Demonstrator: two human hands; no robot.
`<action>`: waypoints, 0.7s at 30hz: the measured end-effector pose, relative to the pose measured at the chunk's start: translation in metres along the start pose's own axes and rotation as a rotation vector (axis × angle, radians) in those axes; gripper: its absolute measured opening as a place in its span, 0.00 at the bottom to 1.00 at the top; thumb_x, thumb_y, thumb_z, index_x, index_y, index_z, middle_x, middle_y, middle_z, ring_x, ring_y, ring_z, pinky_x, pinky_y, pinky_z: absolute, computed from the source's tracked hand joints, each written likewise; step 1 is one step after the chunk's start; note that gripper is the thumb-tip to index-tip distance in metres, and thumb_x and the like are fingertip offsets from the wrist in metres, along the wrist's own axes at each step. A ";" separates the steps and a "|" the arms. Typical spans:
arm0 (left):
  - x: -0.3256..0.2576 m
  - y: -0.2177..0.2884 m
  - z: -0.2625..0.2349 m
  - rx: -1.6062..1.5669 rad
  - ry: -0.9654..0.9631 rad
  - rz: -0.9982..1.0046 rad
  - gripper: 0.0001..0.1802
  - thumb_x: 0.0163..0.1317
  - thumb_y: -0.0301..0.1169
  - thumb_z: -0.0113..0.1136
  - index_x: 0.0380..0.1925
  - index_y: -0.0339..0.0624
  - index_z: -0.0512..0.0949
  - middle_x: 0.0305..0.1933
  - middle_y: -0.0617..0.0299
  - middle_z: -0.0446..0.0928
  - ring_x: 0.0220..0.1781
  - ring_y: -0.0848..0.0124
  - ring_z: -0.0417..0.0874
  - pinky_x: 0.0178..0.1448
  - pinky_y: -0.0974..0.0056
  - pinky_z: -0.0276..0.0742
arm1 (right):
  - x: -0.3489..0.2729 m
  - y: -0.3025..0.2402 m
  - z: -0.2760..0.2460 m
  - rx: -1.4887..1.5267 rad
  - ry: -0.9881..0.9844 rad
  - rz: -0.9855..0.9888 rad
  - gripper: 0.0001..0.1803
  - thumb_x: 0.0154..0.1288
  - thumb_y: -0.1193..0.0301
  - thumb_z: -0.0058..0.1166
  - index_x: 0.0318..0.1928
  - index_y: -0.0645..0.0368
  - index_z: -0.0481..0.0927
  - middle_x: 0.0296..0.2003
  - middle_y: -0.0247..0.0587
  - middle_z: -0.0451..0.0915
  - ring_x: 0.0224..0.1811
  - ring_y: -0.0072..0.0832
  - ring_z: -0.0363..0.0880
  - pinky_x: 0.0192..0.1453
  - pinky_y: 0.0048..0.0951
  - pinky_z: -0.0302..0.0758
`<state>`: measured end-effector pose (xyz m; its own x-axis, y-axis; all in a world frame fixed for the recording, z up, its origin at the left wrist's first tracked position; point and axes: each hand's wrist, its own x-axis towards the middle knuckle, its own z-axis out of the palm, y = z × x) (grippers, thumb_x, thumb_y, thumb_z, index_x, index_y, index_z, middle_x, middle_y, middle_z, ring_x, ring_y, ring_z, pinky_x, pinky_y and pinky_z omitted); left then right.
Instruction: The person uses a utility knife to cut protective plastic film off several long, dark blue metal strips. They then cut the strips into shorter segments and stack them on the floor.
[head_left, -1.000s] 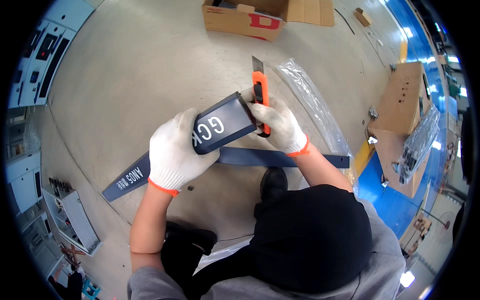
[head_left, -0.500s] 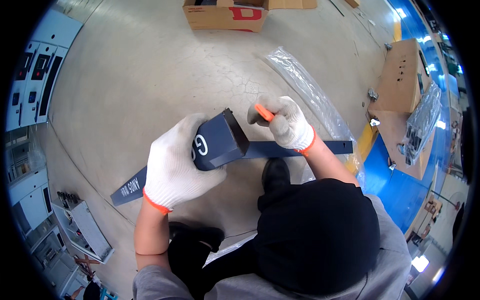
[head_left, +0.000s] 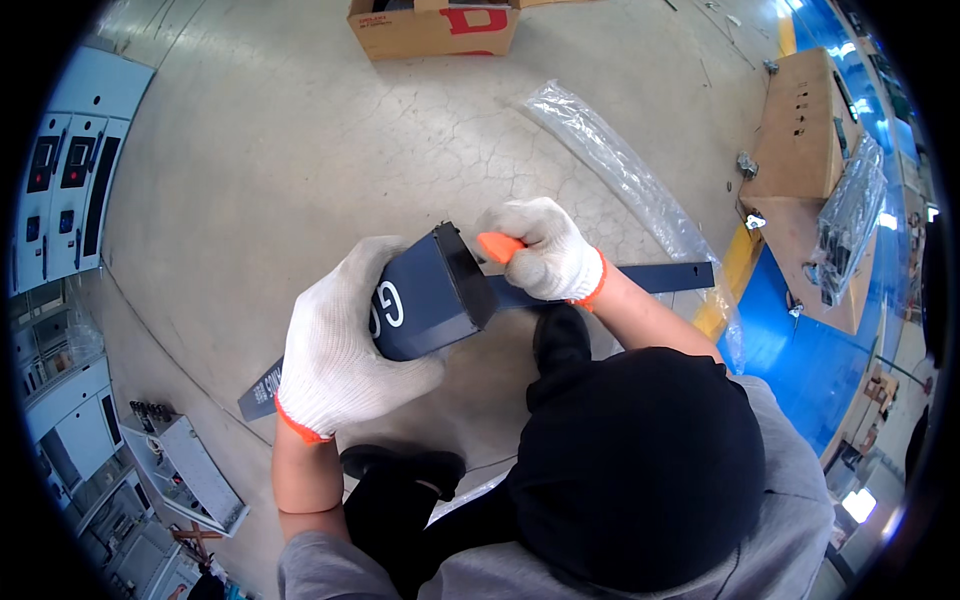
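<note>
My left hand (head_left: 350, 350), in a white knit glove with an orange cuff, wraps round a dark blue box-shaped piece (head_left: 425, 300) with white lettering. The piece points up toward me, its dark end edge facing right. My right hand (head_left: 540, 245), gloved alike, is closed on a small orange tool (head_left: 498, 247); its tip is very close to that edge, and I cannot tell if they touch. Below both hands runs a long dark blue bar (head_left: 665, 277) with lettering at its left end. Whether it joins the box-shaped piece is hidden.
A cardboard box (head_left: 430, 33) stands at the far side. Clear plastic wrap (head_left: 620, 160) lies on the floor to the right, near an opened carton (head_left: 795, 130) with a wrapped bundle on it. Electrical cabinets (head_left: 75, 190) line the left. A black rounded shape (head_left: 640, 470) covers the lower right.
My right hand has moved left with the orange tool, up to the end of the blue piece. That piece has turned slightly in my left hand. The whole view has shifted a little.
</note>
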<state>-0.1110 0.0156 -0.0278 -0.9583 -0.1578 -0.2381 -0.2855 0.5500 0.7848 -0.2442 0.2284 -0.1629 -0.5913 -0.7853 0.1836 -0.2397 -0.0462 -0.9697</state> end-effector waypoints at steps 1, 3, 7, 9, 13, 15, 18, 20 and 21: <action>0.000 0.000 0.000 0.007 0.000 0.005 0.36 0.39 0.34 0.77 0.55 0.40 0.83 0.43 0.48 0.88 0.45 0.49 0.93 0.55 0.56 0.88 | 0.000 0.002 0.000 0.003 0.023 0.000 0.30 0.75 0.45 0.60 0.30 0.62 0.79 0.23 0.38 0.72 0.25 0.35 0.70 0.32 0.37 0.68; -0.001 0.001 -0.001 0.023 -0.001 0.015 0.36 0.39 0.34 0.77 0.55 0.40 0.83 0.43 0.48 0.88 0.44 0.50 0.93 0.54 0.56 0.88 | 0.002 0.004 -0.002 -0.012 0.022 -0.027 0.29 0.74 0.46 0.61 0.30 0.62 0.79 0.23 0.38 0.72 0.25 0.35 0.70 0.32 0.37 0.68; -0.002 0.000 -0.001 0.005 -0.017 -0.004 0.38 0.38 0.34 0.77 0.56 0.40 0.83 0.43 0.48 0.88 0.45 0.50 0.93 0.55 0.57 0.88 | 0.008 -0.006 -0.006 -0.029 -0.041 0.050 0.20 0.68 0.57 0.63 0.28 0.60 0.76 0.22 0.38 0.69 0.24 0.34 0.67 0.31 0.37 0.67; -0.002 0.000 -0.001 0.015 -0.024 0.004 0.38 0.38 0.34 0.77 0.56 0.40 0.83 0.44 0.48 0.88 0.45 0.50 0.94 0.55 0.57 0.88 | 0.009 -0.010 -0.005 -0.014 -0.045 0.136 0.16 0.64 0.63 0.63 0.28 0.61 0.76 0.22 0.41 0.68 0.25 0.34 0.65 0.32 0.38 0.68; -0.001 -0.006 0.002 0.034 -0.017 0.040 0.39 0.37 0.34 0.78 0.57 0.40 0.83 0.44 0.48 0.89 0.46 0.50 0.94 0.55 0.56 0.88 | 0.010 -0.008 -0.009 -0.019 -0.086 0.098 0.11 0.62 0.68 0.63 0.28 0.63 0.78 0.23 0.44 0.68 0.27 0.33 0.64 0.35 0.38 0.70; 0.001 -0.006 0.003 0.035 -0.012 0.047 0.39 0.37 0.34 0.78 0.57 0.40 0.83 0.45 0.48 0.89 0.46 0.50 0.94 0.55 0.56 0.88 | 0.009 -0.006 -0.010 -0.005 -0.109 0.118 0.11 0.64 0.68 0.61 0.29 0.63 0.80 0.23 0.43 0.69 0.27 0.31 0.65 0.35 0.37 0.70; 0.003 -0.003 0.003 0.014 -0.017 0.009 0.40 0.37 0.35 0.78 0.57 0.40 0.83 0.45 0.47 0.89 0.46 0.50 0.94 0.55 0.56 0.88 | 0.011 -0.009 -0.006 0.009 -0.053 0.242 0.15 0.68 0.62 0.58 0.32 0.63 0.83 0.24 0.40 0.73 0.28 0.29 0.70 0.35 0.35 0.71; 0.003 -0.005 0.002 0.024 -0.028 0.027 0.39 0.37 0.35 0.78 0.57 0.40 0.83 0.45 0.48 0.89 0.46 0.50 0.94 0.55 0.56 0.88 | 0.015 -0.008 -0.002 -0.045 0.052 0.252 0.24 0.72 0.51 0.53 0.34 0.62 0.83 0.26 0.37 0.76 0.28 0.28 0.75 0.35 0.33 0.72; 0.003 -0.006 0.002 0.028 -0.034 0.037 0.39 0.38 0.35 0.78 0.57 0.40 0.83 0.45 0.48 0.89 0.46 0.50 0.94 0.55 0.57 0.88 | 0.015 -0.007 -0.005 -0.044 0.036 0.242 0.29 0.74 0.45 0.51 0.34 0.62 0.84 0.26 0.38 0.77 0.28 0.28 0.75 0.36 0.34 0.72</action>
<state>-0.1123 0.0138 -0.0341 -0.9672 -0.1095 -0.2290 -0.2494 0.5778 0.7771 -0.2556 0.2204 -0.1529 -0.6621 -0.7480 -0.0465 -0.1209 0.1678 -0.9784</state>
